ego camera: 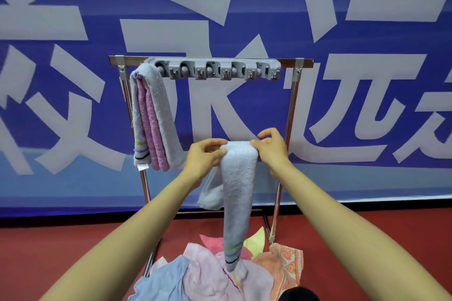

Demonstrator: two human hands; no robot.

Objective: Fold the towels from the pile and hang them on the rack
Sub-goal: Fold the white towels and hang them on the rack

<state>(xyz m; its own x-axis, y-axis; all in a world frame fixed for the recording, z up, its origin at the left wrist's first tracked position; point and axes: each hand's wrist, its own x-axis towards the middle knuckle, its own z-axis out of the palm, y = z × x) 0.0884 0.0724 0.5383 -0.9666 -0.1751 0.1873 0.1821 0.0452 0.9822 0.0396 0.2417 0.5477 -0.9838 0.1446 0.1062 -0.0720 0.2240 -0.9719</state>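
A: Left first. What's on the rack [307, 61]?
B: Grey towel [160, 105] and pink towel [152, 127], folded and draped together over the far-left end of the top bar, beside the grey hook strip [220, 69]. Probably put at the end to leave bar space for the others.
A: Left hand [204, 157]?
B: The forearm reaches up and forward from near left, wrist a bit bent. Fingers [215, 142] and thumb pinch the left edge of the pale towel [238, 178] at its fold.
A: The towel itself?
B: Mid-air in front of the rack, below the top bar, between the uprights. It's doubled over at the top into a narrow strip. The striped end hangs down to the pile [215, 273] on the floor [61, 252]; can't tell if they touch. A shorter part hangs behind, blurred.
A: Right hand [271, 148]?
B: Mirror pose, arm from near right. Thumb and forefinger nip the right edge of the fold. The other fingers are loosely curled above, gripping nothing.
A: Why both hands at the top?
B: My read: that holds the fold level and taut, ready to go over the bar. Hanging not yet done.
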